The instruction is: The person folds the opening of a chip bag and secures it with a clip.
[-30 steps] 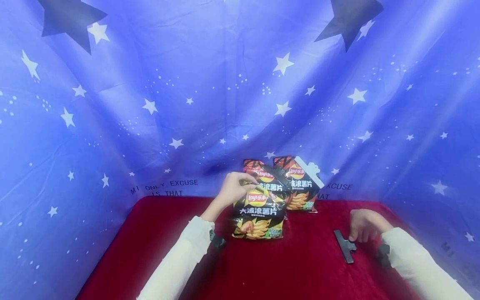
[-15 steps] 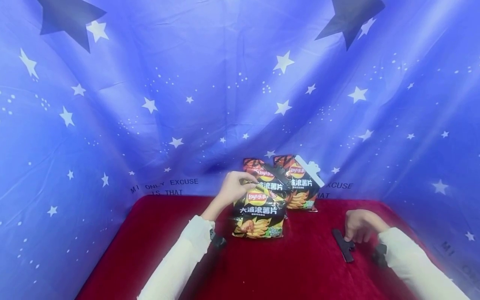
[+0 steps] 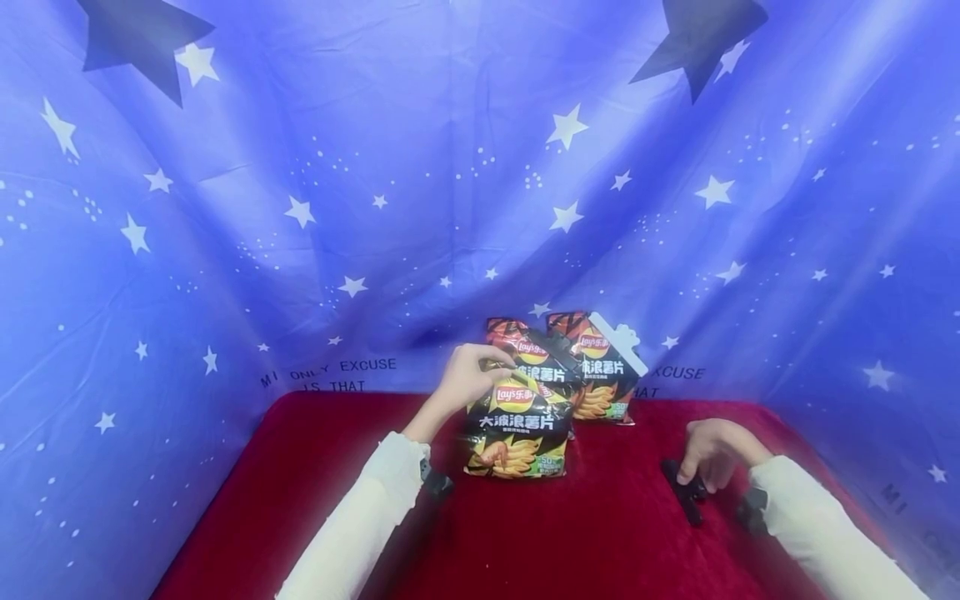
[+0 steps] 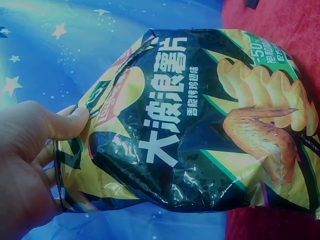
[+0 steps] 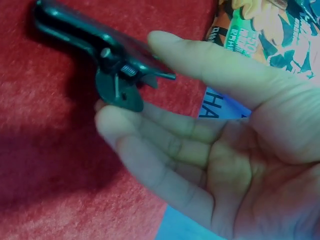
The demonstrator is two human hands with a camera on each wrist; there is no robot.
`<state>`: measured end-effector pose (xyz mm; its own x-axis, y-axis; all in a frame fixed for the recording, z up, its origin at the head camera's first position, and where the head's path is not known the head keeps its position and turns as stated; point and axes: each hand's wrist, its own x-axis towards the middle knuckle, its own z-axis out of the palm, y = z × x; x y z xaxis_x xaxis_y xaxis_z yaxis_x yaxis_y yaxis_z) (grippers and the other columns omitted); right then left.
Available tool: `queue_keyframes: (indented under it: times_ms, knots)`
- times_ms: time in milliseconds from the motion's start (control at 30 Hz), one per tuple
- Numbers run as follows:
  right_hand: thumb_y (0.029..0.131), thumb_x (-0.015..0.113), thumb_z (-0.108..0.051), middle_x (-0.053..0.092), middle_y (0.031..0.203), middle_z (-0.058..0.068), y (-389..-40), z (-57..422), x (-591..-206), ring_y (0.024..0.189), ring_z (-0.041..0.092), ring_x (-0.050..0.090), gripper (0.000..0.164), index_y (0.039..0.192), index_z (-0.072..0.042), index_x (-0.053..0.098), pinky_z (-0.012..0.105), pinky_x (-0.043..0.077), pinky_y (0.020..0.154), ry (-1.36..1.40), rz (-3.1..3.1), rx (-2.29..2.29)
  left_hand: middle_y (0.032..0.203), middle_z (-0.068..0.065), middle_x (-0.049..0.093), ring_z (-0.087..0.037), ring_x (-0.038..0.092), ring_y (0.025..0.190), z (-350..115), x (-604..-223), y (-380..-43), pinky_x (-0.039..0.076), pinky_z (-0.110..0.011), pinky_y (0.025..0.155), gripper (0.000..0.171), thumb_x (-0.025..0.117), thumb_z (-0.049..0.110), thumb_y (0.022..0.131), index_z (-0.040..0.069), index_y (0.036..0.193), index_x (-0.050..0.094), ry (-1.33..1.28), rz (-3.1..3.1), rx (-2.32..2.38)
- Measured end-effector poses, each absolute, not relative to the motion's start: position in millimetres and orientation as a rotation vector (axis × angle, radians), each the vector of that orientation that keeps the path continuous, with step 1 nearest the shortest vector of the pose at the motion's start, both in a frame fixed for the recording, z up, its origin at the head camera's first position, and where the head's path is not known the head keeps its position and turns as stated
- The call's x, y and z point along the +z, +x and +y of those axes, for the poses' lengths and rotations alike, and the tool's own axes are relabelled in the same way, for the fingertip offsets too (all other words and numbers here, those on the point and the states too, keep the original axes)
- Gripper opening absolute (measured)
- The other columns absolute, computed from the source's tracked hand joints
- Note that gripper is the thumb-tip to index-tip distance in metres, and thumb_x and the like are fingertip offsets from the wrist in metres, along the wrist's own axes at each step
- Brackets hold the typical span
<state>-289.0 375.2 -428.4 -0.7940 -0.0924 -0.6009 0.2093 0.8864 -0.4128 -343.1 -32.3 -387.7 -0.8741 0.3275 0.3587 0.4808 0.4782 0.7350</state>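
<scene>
My left hand [image 3: 471, 377] pinches the top edge of the yellow-and-black chip bag [image 3: 517, 429], thumb in front. In the left wrist view the top of this chip bag [image 4: 170, 115] looks folded over, with a chicken wing printed lower down. My right hand [image 3: 716, 452] holds a black bag clip [image 3: 688, 500] low at the right of the red table. Seen from the right wrist, my thumb lies on one lever of the black bag clip [image 5: 117, 62] and my fingertips are against the other. The clip's spring shows between them.
Behind the front bag stand two red-and-black chip bags. The left one [image 3: 517, 333] bears a dark clip, partly hidden; the right one [image 3: 592, 400] carries a white clip [image 3: 621, 343]. A blue starry curtain [image 3: 450, 208] surrounds the red cloth [image 3: 585, 542].
My right hand has shifted left over the black bag clip, and its thumb and fingers have come round the levers. The clip has turned slightly. My left hand and the bags stay put.
</scene>
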Motion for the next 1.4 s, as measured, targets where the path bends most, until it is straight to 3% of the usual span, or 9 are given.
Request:
queue_keyframes:
  times_ms: [200,533,833,1067,1400]
  knots:
    - [0.08,0.08,-0.01,0.072,0.079,0.02,-290.8,375.6,-428.4,0.073,0.026,0.073,0.029,0.095,0.011,0.067,0.045,0.063,0.079,0.132,2.362,-0.58,0.108,-0.004,0.079,-0.019,0.071,0.097,-33.1,-391.5,-346.1,0.056,-0.038,0.091,0.016,0.079,0.009,0.086,0.015,0.101,0.08,-0.688,-2.556,-1.354]
    - [0.076,0.081,-0.011,0.068,0.062,0.006,-288.3,374.1,-429.7,0.054,0.011,0.064,0.01,0.08,-0.004,0.075,0.024,0.056,0.057,0.092,2.419,-0.677,0.11,-0.005,0.078,-0.021,0.071,0.102,-32.8,-392.9,-348.6,0.055,-0.041,0.095,0.017,0.079,0.009,0.086,0.013,0.102,0.08,-0.711,-2.545,-1.342]
    - [0.082,0.077,-0.006,0.075,0.077,0.005,-295.0,372.7,-425.9,0.066,0.017,0.07,0.016,0.096,0.002,0.075,0.035,0.059,0.065,-0.005,2.439,-0.732,0.109,-0.005,0.078,-0.022,0.072,0.102,-33.0,-390.2,-346.8,0.055,-0.041,0.095,0.016,0.079,0.009,0.086,0.013,0.102,0.08,-0.725,-2.547,-1.336]
    - [0.086,0.073,-0.006,0.072,0.081,0.002,-298.7,365.9,-424.3,0.076,0.023,0.071,0.015,0.096,0.004,0.07,0.039,0.059,0.07,-0.057,2.483,-0.84,0.108,-0.005,0.079,-0.021,0.072,0.101,-33.1,-389.9,-347.2,0.056,-0.04,0.095,0.016,0.079,0.01,0.086,0.013,0.102,0.08,-0.716,-2.552,-1.335]
    - [0.095,0.068,-0.009,0.075,0.095,0.007,-302.7,349.6,-414.7,0.083,0.019,0.067,0.038,0.124,0.015,0.062,0.042,0.061,0.078,-0.093,2.545,-1.113,0.109,-0.005,0.078,-0.021,0.072,0.099,-32.9,-388.9,-347.3,0.056,-0.04,0.094,0.016,0.079,0.009,0.086,0.012,0.102,0.08,-0.728,-2.549,-1.342]
